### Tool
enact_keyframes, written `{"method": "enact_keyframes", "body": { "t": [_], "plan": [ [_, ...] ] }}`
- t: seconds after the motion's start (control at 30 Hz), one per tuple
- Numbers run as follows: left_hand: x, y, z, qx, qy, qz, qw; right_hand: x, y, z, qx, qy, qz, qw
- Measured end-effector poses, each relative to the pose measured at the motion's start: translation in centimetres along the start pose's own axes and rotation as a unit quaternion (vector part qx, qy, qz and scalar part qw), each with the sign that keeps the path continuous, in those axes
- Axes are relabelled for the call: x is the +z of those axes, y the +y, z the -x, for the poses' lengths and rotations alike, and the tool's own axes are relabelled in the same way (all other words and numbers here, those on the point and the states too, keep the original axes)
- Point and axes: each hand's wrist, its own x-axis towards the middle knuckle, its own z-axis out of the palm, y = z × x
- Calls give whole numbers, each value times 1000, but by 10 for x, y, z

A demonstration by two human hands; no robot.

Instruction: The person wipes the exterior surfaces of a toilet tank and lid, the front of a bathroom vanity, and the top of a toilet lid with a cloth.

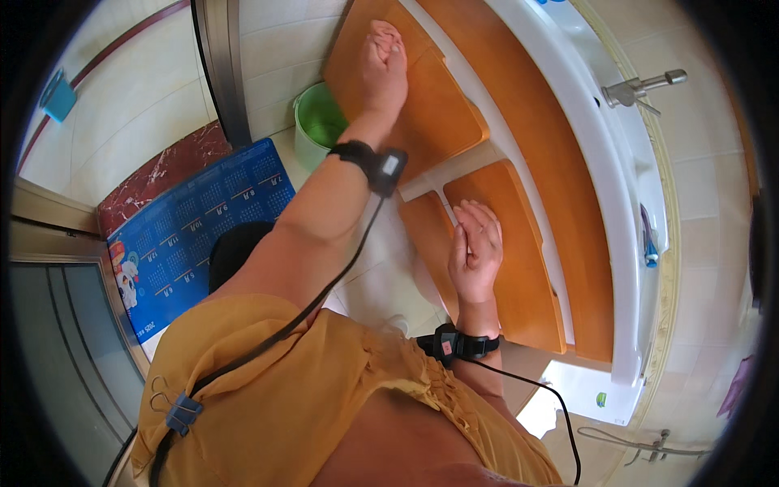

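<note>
My left hand (387, 61) is closed around what looks like a crumpled pinkish cloth (384, 31), in front of an orange wooden cabinet door (441, 103) that stands swung out. Lower and to the right, my right hand (478, 249) is at the face of another orange cabinet door (517, 243). Its fingers lie close together, slightly bent, with a gap to the thumb and no object visible in it. Whether its fingertips touch the door cannot be told. Both wrists wear black straps with small devices and cables.
A green bucket (319, 125) stands beside the left door. Above the cabinet runs a white washbasin (593, 182) with a metal faucet (633, 90); a toothbrush-like item (650, 240) lies on its rim. A blue calendar mat (204, 225) covers floor at the left, near a door frame.
</note>
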Motion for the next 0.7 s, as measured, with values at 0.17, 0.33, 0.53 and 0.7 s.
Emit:
{"method": "enact_keyframes", "body": {
  "t": [0.17,0.33,0.53,0.7],
  "plan": [
    [-52,-100,-37,-83,32,-85,992,1,7,-7,-35,-16,7,999],
    [-109,-235,-17,-195,82,144,967,4,8,-10,-53,-33,57,996],
    [-129,-241,21,-32,-243,-684,687,2,9,-9,-47,-40,33,998],
    [-116,-184,56,12,-470,-849,240,0,7,-8,-30,-44,22,998]
  ]
}}
